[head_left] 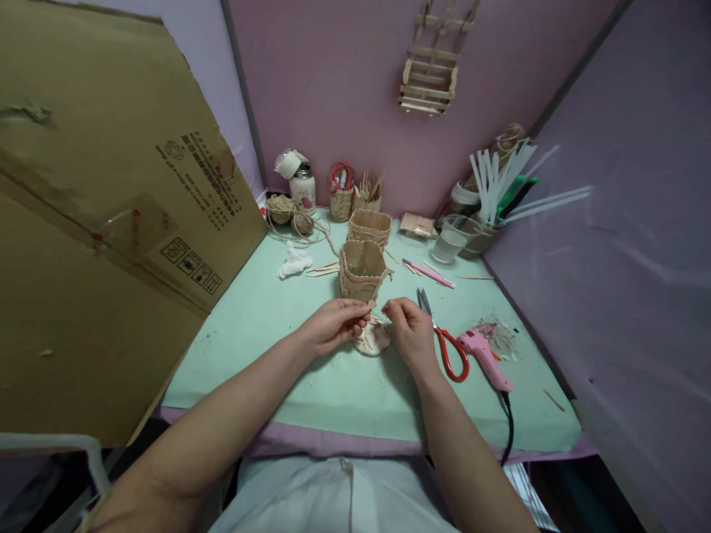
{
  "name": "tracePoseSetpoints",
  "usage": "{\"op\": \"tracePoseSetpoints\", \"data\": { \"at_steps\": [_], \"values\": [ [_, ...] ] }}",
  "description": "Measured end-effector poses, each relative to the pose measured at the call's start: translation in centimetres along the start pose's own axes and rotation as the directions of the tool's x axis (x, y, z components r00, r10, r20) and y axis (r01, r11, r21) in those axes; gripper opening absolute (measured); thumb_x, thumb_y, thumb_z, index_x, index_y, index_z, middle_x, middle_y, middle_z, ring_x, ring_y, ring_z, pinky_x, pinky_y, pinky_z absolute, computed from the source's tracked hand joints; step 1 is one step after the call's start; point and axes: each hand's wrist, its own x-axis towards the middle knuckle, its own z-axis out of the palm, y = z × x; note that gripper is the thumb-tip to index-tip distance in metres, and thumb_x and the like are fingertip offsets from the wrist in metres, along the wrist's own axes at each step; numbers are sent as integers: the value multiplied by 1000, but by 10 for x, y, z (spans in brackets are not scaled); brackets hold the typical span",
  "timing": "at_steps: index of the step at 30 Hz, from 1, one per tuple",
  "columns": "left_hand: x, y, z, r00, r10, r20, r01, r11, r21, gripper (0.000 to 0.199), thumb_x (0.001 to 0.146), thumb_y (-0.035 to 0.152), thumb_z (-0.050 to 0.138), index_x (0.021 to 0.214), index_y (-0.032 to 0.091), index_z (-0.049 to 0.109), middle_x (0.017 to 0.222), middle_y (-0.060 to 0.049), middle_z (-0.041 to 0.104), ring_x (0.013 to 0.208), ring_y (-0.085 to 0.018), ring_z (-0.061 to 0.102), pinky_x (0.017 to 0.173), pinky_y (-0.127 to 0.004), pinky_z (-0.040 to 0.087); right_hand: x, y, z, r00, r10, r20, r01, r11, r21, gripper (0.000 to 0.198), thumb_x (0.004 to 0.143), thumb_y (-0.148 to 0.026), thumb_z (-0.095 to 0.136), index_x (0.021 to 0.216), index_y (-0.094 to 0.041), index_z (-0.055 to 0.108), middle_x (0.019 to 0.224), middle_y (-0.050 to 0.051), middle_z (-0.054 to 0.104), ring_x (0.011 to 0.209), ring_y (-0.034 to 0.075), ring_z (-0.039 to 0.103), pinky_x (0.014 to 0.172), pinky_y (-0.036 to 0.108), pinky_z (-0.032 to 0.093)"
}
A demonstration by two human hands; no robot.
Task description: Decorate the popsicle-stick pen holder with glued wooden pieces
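My left hand (341, 324) pinches a small wooden stick piece (372, 304) between thumb and fingertips. Just across from it, my right hand (409, 329) has its fingertips pressed together; whatever they hold, if anything, is too small to make out. Below both hands lies a small round dish (372, 342) with pale and brown bits on it, partly covered by my left fingers. Right behind the hands stands a woven-looking brown box (361, 277) with a braided rim, and a similar box (369, 222) is behind that one.
Red-handled scissors (452, 359) and a pink glue gun (486, 359) lie right of my right hand. Farther back are a pink craft knife (430, 274), a plastic cup (449, 244), white glue sticks (492, 185), twine balls (283, 211) and crumpled tissue (294, 260). A cardboard sheet (111, 222) walls the left side.
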Motion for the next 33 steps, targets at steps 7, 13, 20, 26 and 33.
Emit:
{"op": "tracePoseSetpoints", "data": {
  "at_steps": [7, 13, 20, 26, 33],
  "values": [
    [0, -1, -1, 997, -55, 59, 56, 998, -17, 18, 72, 22, 77, 73, 7, 66, 66, -2, 58, 52, -2, 50, 49, -11, 41, 0, -3, 1, 967, 151, 205, -219, 905, 365, 26, 75, -38, 70, 96, -24, 70, 94, 3, 70, 82, 17, 62, 77, 31, 49],
    [-1, -3, 1, 999, 45, 8, -46, 995, 92, 29, 65, 31, 82, 75, 10, 66, 68, -2, 60, 56, -4, 51, 52, -14, 40, 1, -5, 4, 965, 213, 150, -253, 903, 347, 21, 69, -38, 74, 76, -21, 67, 73, -1, 65, 66, 14, 57, 65, 28, 46],
    [-1, -8, 4, 960, 276, -40, -215, 825, 522, 24, 70, 37, 71, 71, 14, 65, 62, 1, 58, 55, -9, 47, 54, -22, 36, 3, -3, 4, 966, 245, 76, -257, 913, 318, 21, 72, -40, 69, 75, -19, 63, 64, -4, 56, 57, 11, 46, 54, 24, 37],
    [-2, -7, 0, 813, 581, -26, -339, 509, 791, 31, 82, 37, 56, 59, 16, 58, 53, 4, 46, 54, -10, 42, 54, -24, 32, 3, 0, 3, 978, 192, 77, -205, 942, 265, 26, 77, -44, 64, 79, -18, 63, 66, -3, 55, 57, 11, 44, 54, 24, 39],
    [-4, -10, 1, 665, 738, 114, -477, 302, 825, 9, 81, 24, 62, 86, 18, 66, 82, -3, 64, 74, -14, 57, 70, -25, 44, 1, 4, 4, 991, 125, 57, -134, 972, 192, 23, 81, -41, 63, 81, -18, 63, 74, -1, 60, 66, 13, 52, 61, 25, 42]
  ]
}}
